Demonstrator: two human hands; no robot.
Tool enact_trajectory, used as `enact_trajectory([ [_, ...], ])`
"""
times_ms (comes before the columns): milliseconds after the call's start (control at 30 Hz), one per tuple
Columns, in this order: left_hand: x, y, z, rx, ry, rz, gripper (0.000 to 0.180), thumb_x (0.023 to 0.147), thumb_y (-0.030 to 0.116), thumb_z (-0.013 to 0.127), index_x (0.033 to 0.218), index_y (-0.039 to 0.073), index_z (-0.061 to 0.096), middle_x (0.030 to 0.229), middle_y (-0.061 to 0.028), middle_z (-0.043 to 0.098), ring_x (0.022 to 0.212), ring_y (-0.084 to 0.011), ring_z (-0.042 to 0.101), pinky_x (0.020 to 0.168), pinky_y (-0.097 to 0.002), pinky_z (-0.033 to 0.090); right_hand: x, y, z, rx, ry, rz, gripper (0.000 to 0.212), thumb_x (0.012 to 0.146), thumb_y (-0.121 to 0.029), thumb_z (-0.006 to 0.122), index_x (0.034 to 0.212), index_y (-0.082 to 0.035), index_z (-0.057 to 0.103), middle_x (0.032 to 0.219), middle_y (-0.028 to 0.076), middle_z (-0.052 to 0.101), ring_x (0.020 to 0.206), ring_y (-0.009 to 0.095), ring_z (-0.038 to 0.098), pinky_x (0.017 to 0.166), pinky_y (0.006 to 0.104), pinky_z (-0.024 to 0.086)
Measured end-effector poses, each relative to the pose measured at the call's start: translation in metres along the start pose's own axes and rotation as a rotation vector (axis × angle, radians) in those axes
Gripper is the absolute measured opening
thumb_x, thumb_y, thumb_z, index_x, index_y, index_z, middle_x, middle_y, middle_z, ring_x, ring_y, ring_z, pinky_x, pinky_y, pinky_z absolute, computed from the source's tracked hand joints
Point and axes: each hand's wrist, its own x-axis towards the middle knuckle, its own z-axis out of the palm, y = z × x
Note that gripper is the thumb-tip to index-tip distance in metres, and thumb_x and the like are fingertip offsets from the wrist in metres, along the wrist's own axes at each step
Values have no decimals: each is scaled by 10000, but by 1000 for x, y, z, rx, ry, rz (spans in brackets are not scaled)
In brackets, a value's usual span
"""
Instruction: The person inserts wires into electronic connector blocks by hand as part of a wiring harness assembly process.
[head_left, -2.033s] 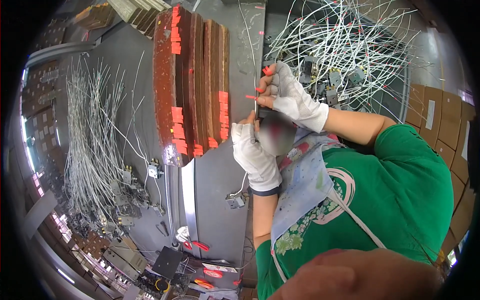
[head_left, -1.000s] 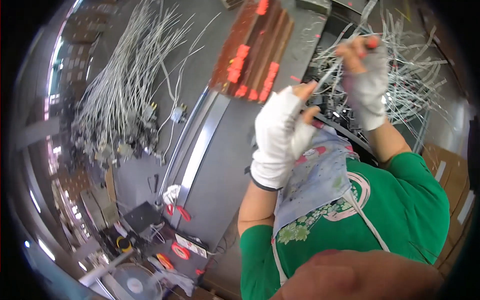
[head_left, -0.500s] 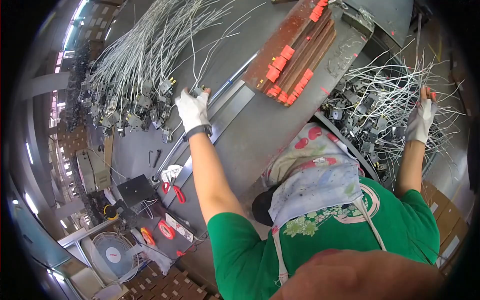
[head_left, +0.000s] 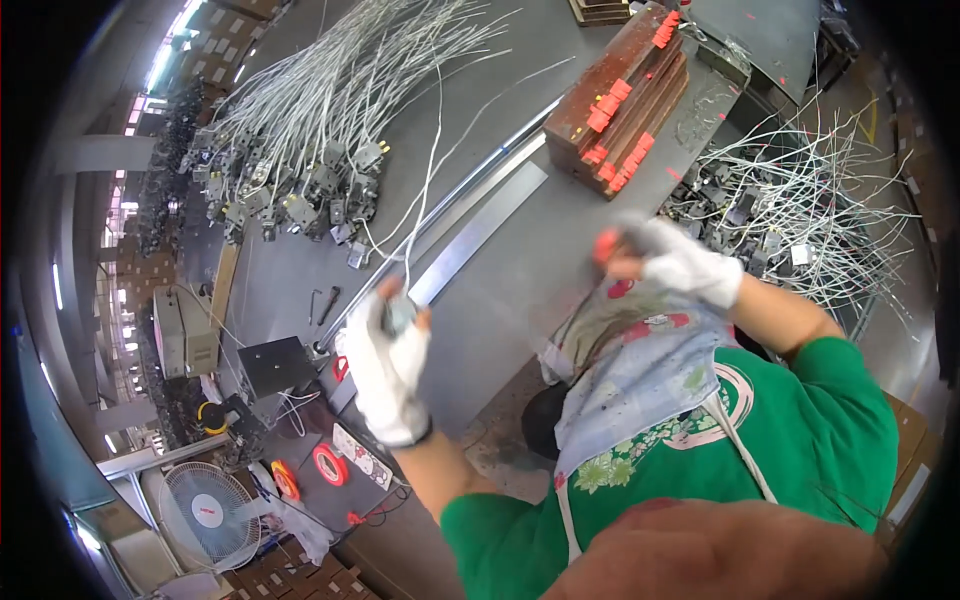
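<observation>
My left hand (head_left: 385,365), in a white fingerless glove, is closed around a small grey wired part (head_left: 400,315). Long white wires (head_left: 425,195) run up from it across the table. Motion blurs my right hand (head_left: 685,265), gloved the same way, above the apron at the table's near edge. Something red (head_left: 606,246) shows at its fingertips; whether it is held or worn I cannot tell. To the right lies a heap of wired parts (head_left: 745,205) with tangled white leads. Another pile of wired metal parts (head_left: 300,205) lies at the left, its wires fanned away from me.
A brown block (head_left: 570,125) with red pieces along its edges stands at the far middle. Metal strips (head_left: 485,230) lie diagonally on the grey table (head_left: 490,325). Toward the left are a black box (head_left: 272,367), tape rolls (head_left: 330,464) and a fan (head_left: 208,510).
My left hand has drawn back toward me with the wired part, its wires trailing. My right hand has left the right-hand heap and swung left to above the apron.
</observation>
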Motion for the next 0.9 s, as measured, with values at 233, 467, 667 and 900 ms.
enact_trajectory([
  [233,-100,21,-15,-342,-29,-137,464,635,180,744,1033,-7,596,806,-51,565,730,-133,543,683,-254,429,92,-50,106,432,-313,243,530,808,-530,567,1079,-75,586,569,-49,402,469,38,307,414,186,263],
  [467,-83,-23,18,125,-102,175,359,535,108,698,879,66,607,837,-90,590,812,-292,534,740,-376,422,85,-71,59,635,140,-221,330,887,-337,531,1054,-53,523,838,49,578,468,25,339,416,173,250],
  [667,-21,51,135,-398,-231,282,560,688,75,683,1216,78,497,933,-116,606,780,-235,582,733,-310,466,43,-19,16,533,501,-236,355,886,-366,527,1086,-74,502,726,34,572,437,45,378,402,173,258],
  [900,-10,93,194,-432,-282,277,186,844,52,556,1006,17,640,845,-97,654,769,-134,593,732,-243,451,18,28,-67,1022,824,-202,242,907,-274,507,1045,-76,494,679,16,473,447,35,329,407,169,279],
])
